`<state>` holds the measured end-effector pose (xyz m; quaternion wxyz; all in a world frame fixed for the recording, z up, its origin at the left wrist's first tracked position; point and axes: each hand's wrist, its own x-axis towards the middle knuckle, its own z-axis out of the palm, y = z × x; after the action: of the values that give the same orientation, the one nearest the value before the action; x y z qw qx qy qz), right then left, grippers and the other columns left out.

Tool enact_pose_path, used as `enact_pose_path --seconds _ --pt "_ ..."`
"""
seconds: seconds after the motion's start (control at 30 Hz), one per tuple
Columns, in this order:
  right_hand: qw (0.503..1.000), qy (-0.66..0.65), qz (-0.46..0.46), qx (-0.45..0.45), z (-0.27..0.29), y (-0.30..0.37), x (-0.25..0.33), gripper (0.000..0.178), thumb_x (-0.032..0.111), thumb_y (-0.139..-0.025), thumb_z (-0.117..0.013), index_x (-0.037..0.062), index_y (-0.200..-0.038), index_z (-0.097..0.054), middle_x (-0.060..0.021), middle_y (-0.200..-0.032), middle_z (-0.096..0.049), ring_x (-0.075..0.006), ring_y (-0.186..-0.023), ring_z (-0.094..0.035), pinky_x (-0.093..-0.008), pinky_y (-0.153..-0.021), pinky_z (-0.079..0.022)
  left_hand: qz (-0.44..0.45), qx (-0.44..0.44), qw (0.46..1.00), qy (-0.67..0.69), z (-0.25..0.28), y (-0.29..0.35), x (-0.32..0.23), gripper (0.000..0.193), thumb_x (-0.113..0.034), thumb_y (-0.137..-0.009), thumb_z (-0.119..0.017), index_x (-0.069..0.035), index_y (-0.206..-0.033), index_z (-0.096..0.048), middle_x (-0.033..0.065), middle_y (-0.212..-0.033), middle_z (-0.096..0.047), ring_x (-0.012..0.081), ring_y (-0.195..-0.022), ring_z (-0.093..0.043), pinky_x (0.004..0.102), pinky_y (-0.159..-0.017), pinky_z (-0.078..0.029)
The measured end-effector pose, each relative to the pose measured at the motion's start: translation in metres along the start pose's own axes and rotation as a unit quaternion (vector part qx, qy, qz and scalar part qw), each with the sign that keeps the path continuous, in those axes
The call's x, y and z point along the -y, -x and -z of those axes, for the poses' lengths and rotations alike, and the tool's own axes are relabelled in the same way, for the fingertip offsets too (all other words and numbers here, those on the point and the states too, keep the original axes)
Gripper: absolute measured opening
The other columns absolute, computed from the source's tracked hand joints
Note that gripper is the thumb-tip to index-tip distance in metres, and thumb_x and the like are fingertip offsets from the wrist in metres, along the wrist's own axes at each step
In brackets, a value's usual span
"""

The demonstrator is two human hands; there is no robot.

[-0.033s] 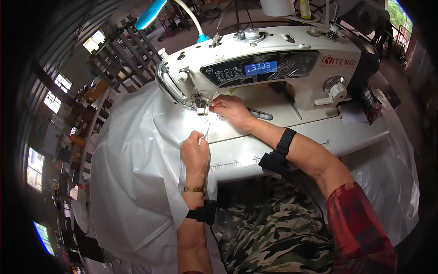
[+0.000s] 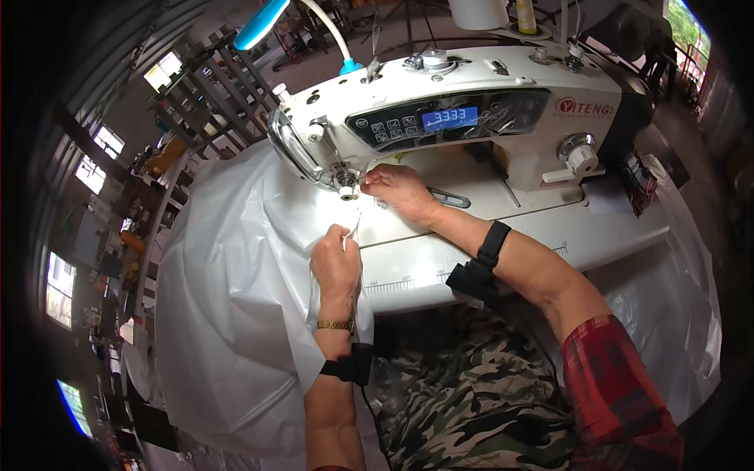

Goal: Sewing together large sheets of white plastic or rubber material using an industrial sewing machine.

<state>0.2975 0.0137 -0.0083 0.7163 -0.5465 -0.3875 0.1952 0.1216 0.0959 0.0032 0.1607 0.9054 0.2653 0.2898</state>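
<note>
A white sewing machine (image 2: 471,74) stands in front of me with its lamp-lit needle area at the left end. My left hand (image 2: 335,263) is closed round the gathered edge of a large white plastic-like sheet (image 2: 228,314), just on the near side of the needle. Beside the machine's presser area (image 2: 346,188), my right hand (image 2: 397,192) has thumb and fingers pinched together. Whatever lies between those fingertips is too small and glared to make out. The sheet spreads left over the table and hangs down its front.
A flat dark slotted metal piece (image 2: 449,197) lies on the machine bed behind my right wrist. The blue lamp (image 2: 261,23) arches over the machine's left end. At the right are a handwheel (image 2: 581,154), a bundle of dark cloth (image 2: 639,184) and more translucent sheeting (image 2: 667,314).
</note>
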Motion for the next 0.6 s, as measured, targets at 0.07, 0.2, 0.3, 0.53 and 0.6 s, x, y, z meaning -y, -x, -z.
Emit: enact_pose_path --seconds 0.07,0.2,0.3,0.53,0.6 --pt "1.000 0.009 0.006 -0.007 0.001 0.001 0.000 0.022 0.016 -0.086 -0.075 -0.0009 -0.095 -0.065 -0.0060 -0.088 -0.068 -0.0111 -0.082 -0.062 -0.0261 -0.076 -0.051 0.015 0.008 1.000 0.014 -0.001 -0.002 0.001 0.016 -0.009 -0.080 -0.058 -0.004 -0.092 -0.068 0.0208 -0.077 -0.067 0.0399 -0.076 -0.065 0.0482 -0.071 -0.050" --pt "0.999 -0.019 -0.034 0.016 0.006 0.003 0.003 0.023 0.017 -0.085 -0.075 -0.0004 -0.097 -0.064 -0.0053 -0.089 -0.067 -0.0108 -0.083 -0.061 -0.0260 -0.077 -0.051 0.007 0.017 0.999 -0.026 -0.004 -0.005 0.003 0.032 -0.009 -0.080 -0.057 -0.002 -0.109 -0.067 0.0229 -0.079 -0.067 0.0408 -0.078 -0.066 0.0483 -0.073 -0.051" --pt "0.999 -0.015 -0.037 0.017 0.005 0.004 0.006 0.025 0.017 -0.085 -0.076 0.0002 -0.098 -0.063 -0.0045 -0.088 -0.065 -0.0107 -0.083 -0.059 -0.0261 -0.078 -0.050 0.048 0.034 0.998 -0.028 -0.002 -0.008 0.002 0.053 -0.011 -0.079 -0.057 0.003 -0.130 -0.057 0.0254 -0.080 -0.067 0.0417 -0.080 -0.067 0.0486 -0.075 -0.052" --pt "0.996 0.009 -0.043 0.074 0.010 0.008 0.013 0.027 0.017 -0.087 -0.074 -0.0004 -0.103 -0.061 -0.0054 -0.094 -0.065 -0.0114 -0.089 -0.059 -0.0267 -0.081 -0.049 0.065 0.012 0.998 0.008 0.001 -0.007 -0.004 0.068 -0.013 -0.078 -0.057 0.005 -0.142 -0.042 0.0256 -0.079 -0.067 0.0414 -0.078 -0.067 0.0485 -0.074 -0.053" --pt "0.994 0.018 -0.049 0.098 0.012 0.009 0.015 0.028 0.016 -0.088 -0.072 -0.0017 -0.106 -0.060 -0.0057 -0.099 -0.065 -0.0119 -0.094 -0.060 -0.0266 -0.085 -0.048 0.074 0.015 0.997 0.007 0.002 -0.006 -0.006 0.068 -0.013 -0.079 -0.057 0.005 -0.142 -0.042 0.0252 -0.078 -0.067 0.0412 -0.077 -0.067 0.0488 -0.073 -0.053"
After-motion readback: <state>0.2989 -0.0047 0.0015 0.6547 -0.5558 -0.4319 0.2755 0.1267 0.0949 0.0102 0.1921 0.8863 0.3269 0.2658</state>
